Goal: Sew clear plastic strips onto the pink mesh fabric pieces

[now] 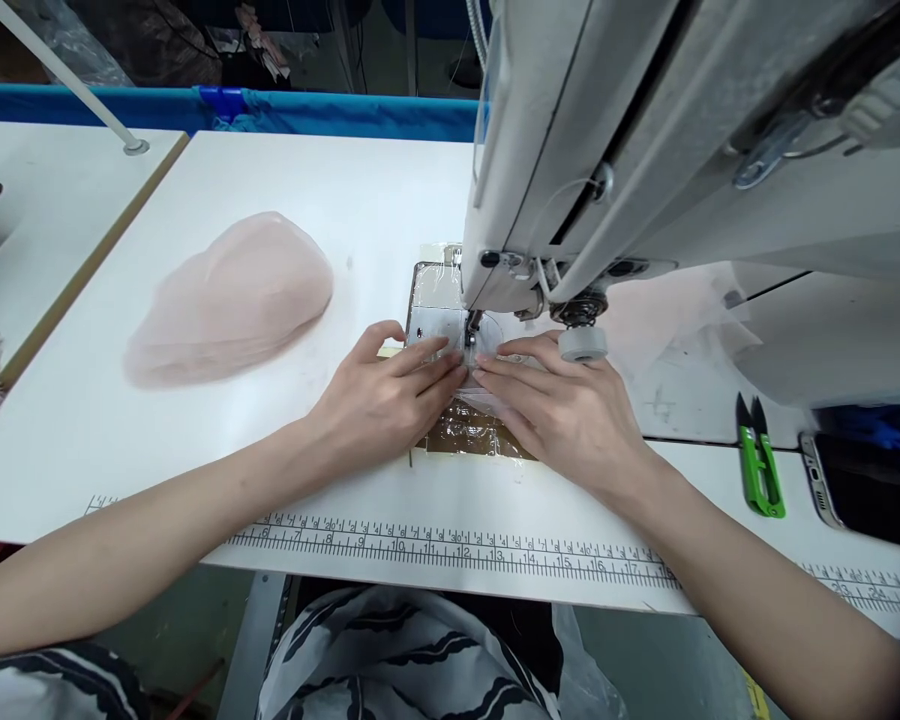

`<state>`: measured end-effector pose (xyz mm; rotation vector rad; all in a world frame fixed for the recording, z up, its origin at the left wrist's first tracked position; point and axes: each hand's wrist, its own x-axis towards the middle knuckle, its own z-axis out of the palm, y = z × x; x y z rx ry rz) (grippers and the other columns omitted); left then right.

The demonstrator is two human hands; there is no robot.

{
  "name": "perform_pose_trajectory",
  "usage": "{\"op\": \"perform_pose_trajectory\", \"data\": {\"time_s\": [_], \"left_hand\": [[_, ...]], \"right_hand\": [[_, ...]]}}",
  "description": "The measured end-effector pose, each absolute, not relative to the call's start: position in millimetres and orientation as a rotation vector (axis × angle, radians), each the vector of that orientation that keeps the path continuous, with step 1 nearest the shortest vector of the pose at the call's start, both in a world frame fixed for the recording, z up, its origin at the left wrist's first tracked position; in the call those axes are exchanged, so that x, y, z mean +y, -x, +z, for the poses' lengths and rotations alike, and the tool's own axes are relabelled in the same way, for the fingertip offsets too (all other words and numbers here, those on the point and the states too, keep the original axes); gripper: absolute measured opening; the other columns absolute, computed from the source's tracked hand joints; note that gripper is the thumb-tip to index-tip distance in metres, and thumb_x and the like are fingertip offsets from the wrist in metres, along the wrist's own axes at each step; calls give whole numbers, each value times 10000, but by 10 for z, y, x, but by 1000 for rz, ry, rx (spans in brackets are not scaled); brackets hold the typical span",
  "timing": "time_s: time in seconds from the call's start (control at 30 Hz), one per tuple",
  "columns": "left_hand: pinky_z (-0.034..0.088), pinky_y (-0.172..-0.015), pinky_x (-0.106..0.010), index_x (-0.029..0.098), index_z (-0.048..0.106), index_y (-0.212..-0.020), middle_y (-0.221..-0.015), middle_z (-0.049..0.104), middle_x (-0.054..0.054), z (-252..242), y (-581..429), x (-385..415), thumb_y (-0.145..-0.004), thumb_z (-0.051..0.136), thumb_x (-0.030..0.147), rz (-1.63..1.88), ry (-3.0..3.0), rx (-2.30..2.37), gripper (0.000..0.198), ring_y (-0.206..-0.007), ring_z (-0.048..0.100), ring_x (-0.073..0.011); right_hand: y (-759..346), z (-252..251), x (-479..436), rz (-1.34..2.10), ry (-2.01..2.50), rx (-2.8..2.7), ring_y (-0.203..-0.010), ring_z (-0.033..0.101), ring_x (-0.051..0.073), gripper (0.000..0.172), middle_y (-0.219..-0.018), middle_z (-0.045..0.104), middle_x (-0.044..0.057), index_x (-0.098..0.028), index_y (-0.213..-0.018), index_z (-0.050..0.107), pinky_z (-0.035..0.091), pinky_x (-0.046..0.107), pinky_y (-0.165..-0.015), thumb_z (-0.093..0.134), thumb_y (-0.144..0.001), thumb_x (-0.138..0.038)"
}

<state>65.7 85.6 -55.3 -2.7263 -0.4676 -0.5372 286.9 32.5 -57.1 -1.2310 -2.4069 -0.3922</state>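
Sheer cloth (484, 402) lies mid-frame by the sewing foot (472, 328); left hand (390, 400) and right hand (570, 410) rest on it, fingers spread, seemingly keeping it flat; green snips (760, 465) lie right of frame, probably for easy reach.

Bare forearms (217, 500) angle inward; the left hand (394, 400) and right hand (574, 405) are palm down, fingers (426, 378) extended, their tips nearly meeting.
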Motion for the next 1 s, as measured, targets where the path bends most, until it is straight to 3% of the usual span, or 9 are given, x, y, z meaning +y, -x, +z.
{"op": "perform_pose_trajectory", "data": {"time_s": [0.33,0.83,1.0], "left_hand": [[444,-942,-463,148,674,-1171,-1182,723,-75,-574,-654,899,-960,501,105,-607,2831,-502,276,-1169,650,-252],[423,-969,-465,154,675,-1184,-1233,690,-93,-581,-684,982,-988,443,132,-585,2864,-572,304,-1189,642,-245],[428,-958,-463,97,667,-1178,-1214,702,-117,-587,-691,1013,-988,440,131,-591,2819,-528,299,-1167,654,-245]], "right_hand": [[-2860,-567,340,-382,1230,-2406,-908,683,203,196,-1075,767,18,-173,-1017,733,480,382,-873,552,-947,-145],[-2877,-619,406,-377,1323,-2418,-870,691,202,227,-1045,773,45,-135,-1046,726,494,397,-967,514,-973,-169],[-2873,-631,433,-365,1373,-2412,-885,707,213,239,-1002,779,60,-133,-1071,729,509,400,-986,518,-979,-195]]}}
